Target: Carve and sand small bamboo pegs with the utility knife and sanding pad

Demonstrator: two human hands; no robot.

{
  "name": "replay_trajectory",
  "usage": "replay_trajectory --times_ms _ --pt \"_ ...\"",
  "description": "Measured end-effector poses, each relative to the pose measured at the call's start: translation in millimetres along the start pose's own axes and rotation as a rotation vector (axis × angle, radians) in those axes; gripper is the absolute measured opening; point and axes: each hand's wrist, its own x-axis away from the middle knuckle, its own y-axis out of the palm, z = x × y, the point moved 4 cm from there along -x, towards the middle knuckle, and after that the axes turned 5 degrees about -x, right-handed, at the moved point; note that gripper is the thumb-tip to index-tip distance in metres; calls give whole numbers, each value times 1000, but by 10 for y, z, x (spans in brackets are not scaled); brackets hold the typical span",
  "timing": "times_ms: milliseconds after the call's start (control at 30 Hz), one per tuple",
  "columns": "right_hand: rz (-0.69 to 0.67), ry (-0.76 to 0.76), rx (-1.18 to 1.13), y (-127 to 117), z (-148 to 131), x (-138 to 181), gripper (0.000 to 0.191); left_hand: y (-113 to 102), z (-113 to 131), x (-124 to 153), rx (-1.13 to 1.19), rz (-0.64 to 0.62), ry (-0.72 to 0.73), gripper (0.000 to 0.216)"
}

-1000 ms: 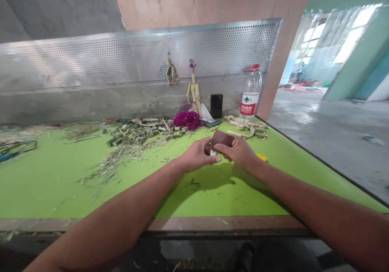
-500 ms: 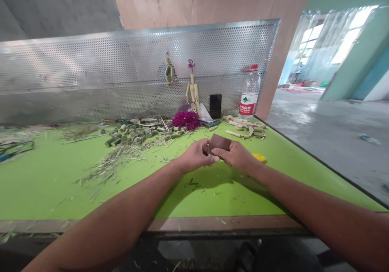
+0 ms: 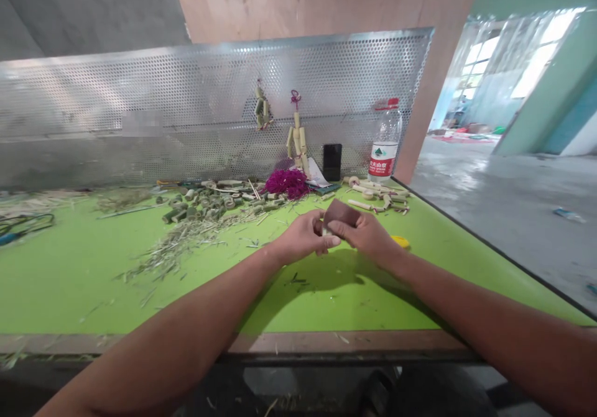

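Sandpaper point(image 3: 340, 213) over bamboo point(image 3: 325, 233) between left hand point(image 3: 301, 238), right hand point(image 3: 361, 233).

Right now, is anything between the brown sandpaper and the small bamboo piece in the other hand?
Nothing visible stands between them. The sandpaper in the right hand sits against the bamboo piece in the left hand, though fingers hide most of it.
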Motion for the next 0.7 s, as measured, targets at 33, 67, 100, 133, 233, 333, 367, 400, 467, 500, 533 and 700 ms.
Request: replay_trajectory --times_ms 33,67,100,133,233,333,367,400,467,500,533,700 --pt "-35 1 1 15 4 2 30 -4 -4 0 -11 4 0 57" --pt "-45 0 7 18 6 3 30 -8 -11 -1 -20 8 -4 58" --pt "-22 -8 16 7 4 3 30 -9 -19 -2 -26 10 -8 58" --pt "18 -22 24 -12 0 3 29 -9 -27 -3 -30 9 -14 59" --pt "5 -28 23 -11 4 5 28 3 -40 -5 -31 -9 -9 59" --pt "-86 6 26 27 11 10 28 5 -41 -5 -51 -4 -5 56" --pt "-54 2 40 14 3 9 29 3 -42 -3 -54 5 -12 56" --pt "-11 -6 47 -1 -8 10 30 2 -42 -2 -54 7 -21 57" --pt "5 -7 37 -7 -21 14 33 6 -31 3 -34 -3 -19 60" --pt "-35 4 26 8 -17 16 34 11 -21 5 -20 -13 -8 60" --pt "-88 18 25 26 -8 18 36 14 -12 6 -10 -17 2 61" --pt "71 90 174 -70 71 -6 48 16 2 3 11 1 -11 60"
